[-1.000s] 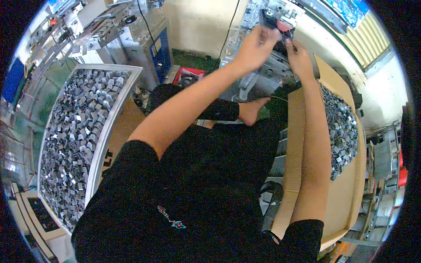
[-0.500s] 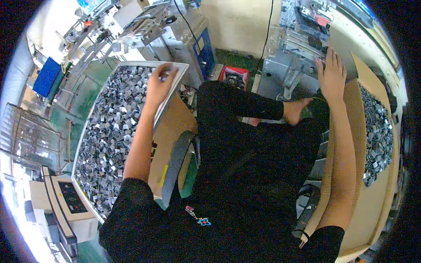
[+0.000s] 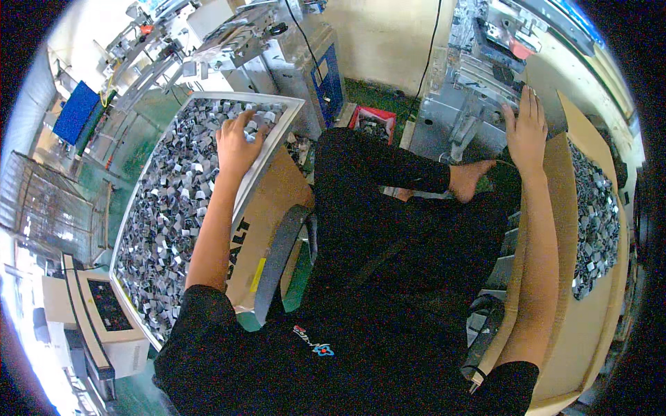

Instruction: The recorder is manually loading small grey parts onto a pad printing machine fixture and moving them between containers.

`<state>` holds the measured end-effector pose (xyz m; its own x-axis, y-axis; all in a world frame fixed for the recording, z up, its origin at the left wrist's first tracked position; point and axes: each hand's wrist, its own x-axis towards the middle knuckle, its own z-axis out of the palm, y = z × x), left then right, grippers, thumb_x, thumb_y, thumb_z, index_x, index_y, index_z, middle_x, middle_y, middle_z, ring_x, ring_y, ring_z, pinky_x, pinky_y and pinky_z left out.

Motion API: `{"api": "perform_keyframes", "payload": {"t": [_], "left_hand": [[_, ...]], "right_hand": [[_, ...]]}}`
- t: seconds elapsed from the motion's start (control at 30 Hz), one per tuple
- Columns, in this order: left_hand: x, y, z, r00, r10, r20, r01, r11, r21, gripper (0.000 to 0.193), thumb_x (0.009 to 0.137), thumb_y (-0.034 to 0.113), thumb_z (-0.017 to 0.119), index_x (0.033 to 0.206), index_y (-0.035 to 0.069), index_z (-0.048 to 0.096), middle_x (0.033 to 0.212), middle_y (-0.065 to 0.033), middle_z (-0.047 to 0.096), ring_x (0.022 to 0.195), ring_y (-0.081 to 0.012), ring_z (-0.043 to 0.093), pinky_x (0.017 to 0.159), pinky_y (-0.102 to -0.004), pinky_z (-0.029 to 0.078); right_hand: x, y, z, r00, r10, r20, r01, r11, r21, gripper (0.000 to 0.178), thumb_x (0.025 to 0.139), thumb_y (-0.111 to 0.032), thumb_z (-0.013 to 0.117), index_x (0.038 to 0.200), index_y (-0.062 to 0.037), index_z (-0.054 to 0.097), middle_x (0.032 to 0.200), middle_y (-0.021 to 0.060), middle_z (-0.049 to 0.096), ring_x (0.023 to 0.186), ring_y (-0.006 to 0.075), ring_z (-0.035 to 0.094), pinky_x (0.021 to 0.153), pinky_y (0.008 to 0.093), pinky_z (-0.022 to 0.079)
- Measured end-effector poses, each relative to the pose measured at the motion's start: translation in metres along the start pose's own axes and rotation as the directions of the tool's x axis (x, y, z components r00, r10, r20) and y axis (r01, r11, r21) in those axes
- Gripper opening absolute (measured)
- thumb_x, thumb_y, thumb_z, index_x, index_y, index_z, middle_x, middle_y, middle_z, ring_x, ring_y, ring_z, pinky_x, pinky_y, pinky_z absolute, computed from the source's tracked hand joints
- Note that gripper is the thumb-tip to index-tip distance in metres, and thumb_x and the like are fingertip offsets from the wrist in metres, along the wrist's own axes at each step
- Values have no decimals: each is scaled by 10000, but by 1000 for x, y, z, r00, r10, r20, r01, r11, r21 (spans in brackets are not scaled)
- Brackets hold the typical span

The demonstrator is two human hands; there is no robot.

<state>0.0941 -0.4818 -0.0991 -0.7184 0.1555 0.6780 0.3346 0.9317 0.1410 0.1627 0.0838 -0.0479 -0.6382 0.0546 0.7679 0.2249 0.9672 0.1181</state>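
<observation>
A cluttered workshop with a green floor (image 3: 139,156) spreads around a seated person in black clothes. Nearest, under the left forearm, a brown cardboard sheet (image 3: 267,208) leans against a white-framed tray (image 3: 288,111) heaped with small grey metal pieces (image 3: 166,201). The left hand (image 3: 238,142) rests down on the pieces at the tray's far end, fingers curled into the pile; whether it grips one cannot be told. Right of the right forearm lies a cardboard-lined box (image 3: 610,291) holding more grey pieces. The right hand (image 3: 527,132) lies flat and open, fingers spread, on the box's near edge beside a grey metal machine (image 3: 479,90). Between the hands, farther off, sits a small red bin (image 3: 372,123).
</observation>
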Motion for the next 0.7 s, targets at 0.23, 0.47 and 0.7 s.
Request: {"api": "perform_keyframes", "payload": {"t": [0.23,0.47,0.7], "left_hand": [[27,-43,29,977,-170,126,177,983,-49,394,821,407,719,1065,98,722,972,-141,717,1000,-325,643,910,-454,464],[19,-53,36,968,-198,151,217,969,-119,441,801,445,720,1061,88,729,984,-112,730,1031,-324,648,942,-454,455],[14,-34,20,977,-125,173,104,987,122,376,774,436,727,995,134,694,969,-14,728,989,-270,640,940,-487,408]], "right_hand": [[-2,5,3,1000,-17,-24,18,999,47,663,994,-468,482,1473,-24,369,1474,203,436,1373,370,398,1097,498,359],[-3,4,3,999,-25,-46,27,998,52,661,992,-455,496,1459,-2,378,1469,205,439,1375,369,392,1097,487,366],[-6,0,2,999,-5,-54,7,999,36,638,984,-443,518,1431,-1,409,1468,198,438,1369,371,397,1100,489,362]]}}
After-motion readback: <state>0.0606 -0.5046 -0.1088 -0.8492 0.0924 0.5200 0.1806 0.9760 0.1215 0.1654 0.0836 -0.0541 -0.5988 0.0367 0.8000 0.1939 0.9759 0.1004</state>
